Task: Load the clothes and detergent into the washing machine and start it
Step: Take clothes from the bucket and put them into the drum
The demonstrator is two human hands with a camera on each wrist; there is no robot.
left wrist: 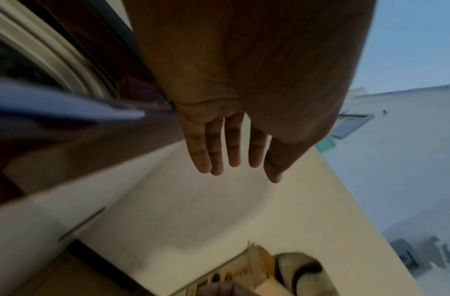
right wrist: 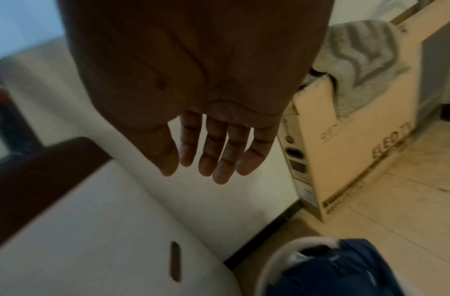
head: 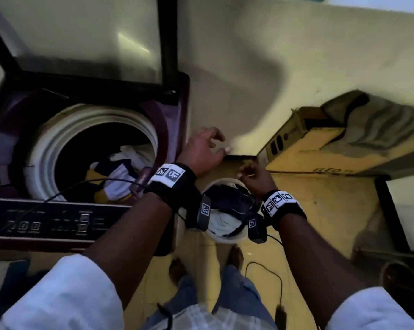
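Blurring hands (head: 202, 148) above half-hidden basket (head: 227, 238)

From my seat, the control panel (head: 58, 222) of the washing machine (head: 175, 115) is too blurred for me to read any label. My left wrist strap covers part of the drum's rim, and most of the drum (head: 86, 148) is black shadow, so I only see the top of the clothes (head: 120, 172) inside. The bucket (head: 227, 238) is half hidden behind both wrist cameras. The cardboard box (right wrist: 345, 140) print reads perhaps "ELEO", smeared.
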